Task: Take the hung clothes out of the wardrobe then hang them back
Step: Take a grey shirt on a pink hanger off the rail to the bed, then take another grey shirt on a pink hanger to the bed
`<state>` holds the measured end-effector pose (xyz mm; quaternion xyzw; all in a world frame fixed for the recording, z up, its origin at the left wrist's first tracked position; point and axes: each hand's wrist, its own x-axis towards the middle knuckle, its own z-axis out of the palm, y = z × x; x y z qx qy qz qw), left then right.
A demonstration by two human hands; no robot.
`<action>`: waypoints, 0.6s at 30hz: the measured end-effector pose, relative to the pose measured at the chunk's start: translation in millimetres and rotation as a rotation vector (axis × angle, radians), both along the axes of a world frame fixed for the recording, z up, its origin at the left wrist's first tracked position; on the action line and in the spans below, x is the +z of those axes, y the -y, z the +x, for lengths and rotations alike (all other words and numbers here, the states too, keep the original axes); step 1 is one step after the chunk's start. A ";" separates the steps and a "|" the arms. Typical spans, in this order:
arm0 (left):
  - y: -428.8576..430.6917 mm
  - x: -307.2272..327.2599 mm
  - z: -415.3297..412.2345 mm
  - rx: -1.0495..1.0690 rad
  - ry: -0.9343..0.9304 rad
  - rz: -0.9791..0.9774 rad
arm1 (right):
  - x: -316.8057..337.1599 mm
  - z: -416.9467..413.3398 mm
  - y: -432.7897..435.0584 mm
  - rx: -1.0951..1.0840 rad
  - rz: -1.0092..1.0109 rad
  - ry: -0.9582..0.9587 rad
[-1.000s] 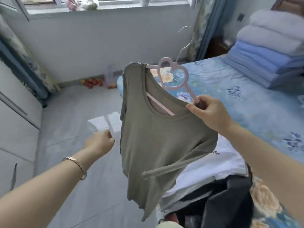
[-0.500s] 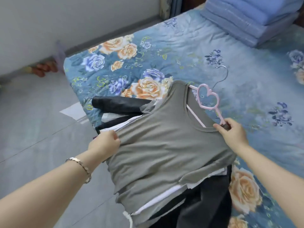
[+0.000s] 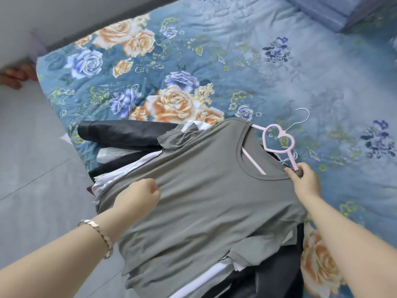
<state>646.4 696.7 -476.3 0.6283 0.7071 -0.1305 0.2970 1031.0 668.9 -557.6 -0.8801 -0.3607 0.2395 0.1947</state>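
A grey-green T-shirt on a pink hanger with a heart-shaped top and a thin wire hook lies flat on a pile of black and white clothes at the bed's near edge. My right hand pinches the hanger's right arm together with the shirt's shoulder. My left hand, with a bracelet at the wrist, has curled fingers gripping the shirt's left side. The hanger's left arm is hidden inside the shirt.
The bed carries a blue floral quilt. Folded blue blankets are stacked at its far right corner. Grey tiled floor lies to the left, with a white wall beyond it. The wardrobe is out of view.
The shirt was held up in the air on its hanger a second ago; now it lies spread on the clothes pile. My left hand has taken hold of its side. The view tilted down to the bed.
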 end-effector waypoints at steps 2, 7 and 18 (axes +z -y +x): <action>-1.7 -5.2 -0.1 -0.010 -0.003 -0.010 | -7.7 -0.8 -2.6 -0.102 -0.103 0.017; -2.5 -4.1 -3.3 0.001 0.030 -0.002 | -8.3 -41.8 0.7 -0.155 -0.222 -0.096; 55.6 47.6 -101.0 0.199 0.025 0.053 | 78.2 -304.8 1.4 1.084 -0.588 -0.194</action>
